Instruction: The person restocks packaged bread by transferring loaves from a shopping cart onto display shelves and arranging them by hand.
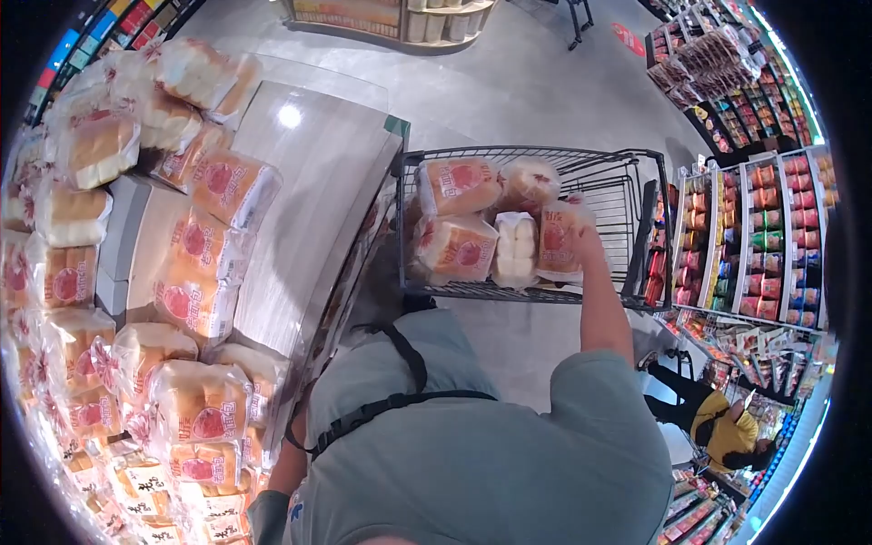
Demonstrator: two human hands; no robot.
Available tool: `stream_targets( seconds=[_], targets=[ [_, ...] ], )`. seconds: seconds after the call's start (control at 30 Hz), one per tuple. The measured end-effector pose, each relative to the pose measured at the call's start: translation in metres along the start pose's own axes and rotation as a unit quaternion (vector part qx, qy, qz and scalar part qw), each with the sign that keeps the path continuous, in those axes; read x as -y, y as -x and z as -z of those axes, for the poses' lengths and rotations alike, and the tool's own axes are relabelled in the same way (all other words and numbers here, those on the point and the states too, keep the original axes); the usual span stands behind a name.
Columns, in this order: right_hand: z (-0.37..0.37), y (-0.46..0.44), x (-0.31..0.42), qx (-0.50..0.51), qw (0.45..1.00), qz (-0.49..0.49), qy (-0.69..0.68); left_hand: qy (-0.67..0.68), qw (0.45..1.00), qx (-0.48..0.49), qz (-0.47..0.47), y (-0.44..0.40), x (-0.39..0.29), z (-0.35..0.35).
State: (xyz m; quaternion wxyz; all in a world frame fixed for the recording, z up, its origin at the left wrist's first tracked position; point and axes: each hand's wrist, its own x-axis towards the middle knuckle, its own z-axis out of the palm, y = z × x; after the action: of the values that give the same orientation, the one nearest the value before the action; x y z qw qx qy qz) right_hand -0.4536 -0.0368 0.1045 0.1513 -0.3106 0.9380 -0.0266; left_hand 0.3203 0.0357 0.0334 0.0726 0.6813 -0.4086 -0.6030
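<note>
A black wire shopping cart (536,294) holds several bagged loaves with red print. My right hand (584,238) reaches into it, closed on the top of a bagged loaf (556,247) at the right end of the group. Directly left of that loaf stands a paler loaf (516,249), with a larger bag (457,248) beyond it. Two more bags, one on the left (460,185) and one nearer the middle (530,183), lie in the far row. My left arm hangs down at the lower left, and its hand is hidden beside the display.
Bagged bread (204,404) is piled on a wood-topped display (309,136) at the left. Packed shelves (763,236) stand at the right. A person in a yellow top (727,431) is at the lower right. A curved display stand (400,23) is at the top.
</note>
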Motion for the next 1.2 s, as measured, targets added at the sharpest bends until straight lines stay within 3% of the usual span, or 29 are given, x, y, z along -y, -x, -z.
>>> stream_targets(
  seconds=[0.17, 0.27, 0.4, 0.47, 0.5, 0.57, 0.8, 0.83, 0.87, 0.9, 0.97, 1.0, 1.03, 1.1, 1.17, 1.2],
  targets=[
    [0.017, 0.015, 0.025, -0.014, 0.999, 0.043, -0.013, 0.015, 1.000, -0.011, 0.000, -0.001, 0.005, -0.005],
    [0.035, 0.027, 0.033, -0.071, 0.989, 0.125, -0.030, 0.024, 1.000, -0.020, 0.000, 0.001, 0.005, -0.012],
    [0.109, 0.054, 0.086, -0.086, 0.973, 0.193, -0.095, 0.021, 0.999, -0.025, -0.011, -0.006, 0.001, -0.023],
    [0.148, 0.073, 0.125, 0.038, 0.945, 0.170, -0.277, 0.020, 0.999, -0.025, -0.016, -0.010, -0.001, -0.026],
    [0.159, 0.081, 0.145, 0.038, 0.943, 0.178, -0.279, 0.023, 0.999, -0.026, -0.017, -0.011, -0.003, -0.028],
    [0.170, 0.093, 0.193, 0.088, 0.839, 0.162, -0.513, 0.026, 0.999, -0.028, -0.019, -0.015, -0.007, -0.031],
    [0.097, 0.117, 0.401, 0.181, 0.594, 0.141, -0.771, 0.098, 0.995, -0.015, -0.011, -0.008, 0.009, -0.037],
    [0.080, 0.116, 0.428, 0.178, 0.565, 0.151, -0.791, 0.184, 0.983, -0.003, 0.022, -0.004, 0.020, -0.040],
    [0.065, 0.111, 0.452, 0.191, 0.563, 0.157, -0.789, 0.318, 0.945, 0.007, 0.076, -0.002, 0.035, -0.046],
    [0.050, 0.105, 0.475, 0.192, 0.544, 0.202, -0.791, 0.509, 0.843, 0.030, 0.174, 0.004, 0.045, -0.050],
    [0.025, 0.097, 0.519, 0.207, 0.516, 0.252, -0.792, 0.552, 0.816, 0.013, 0.168, 0.043, 0.017, -0.053],
    [0.015, 0.094, 0.537, 0.213, 0.527, 0.266, -0.779, 0.248, 0.964, -0.083, 0.052, 0.063, 0.000, -0.059],
    [0.005, 0.091, 0.555, 0.219, 0.539, 0.279, -0.764, -0.094, 0.979, -0.169, -0.059, 0.076, -0.005, -0.064],
    [-0.016, 0.089, 0.589, 0.262, 0.549, 0.280, -0.742, -0.026, 0.961, -0.231, -0.152, 0.076, 0.024, -0.081],
    [-0.040, 0.089, 0.612, 0.300, 0.563, 0.275, -0.719, 0.149, 0.947, -0.277, 0.063, 0.094, 0.003, -0.094],
    [-0.052, 0.087, 0.622, 0.374, 0.596, 0.197, -0.683, 0.151, 0.945, -0.283, 0.067, 0.094, 0.009, -0.096]
  ],
)
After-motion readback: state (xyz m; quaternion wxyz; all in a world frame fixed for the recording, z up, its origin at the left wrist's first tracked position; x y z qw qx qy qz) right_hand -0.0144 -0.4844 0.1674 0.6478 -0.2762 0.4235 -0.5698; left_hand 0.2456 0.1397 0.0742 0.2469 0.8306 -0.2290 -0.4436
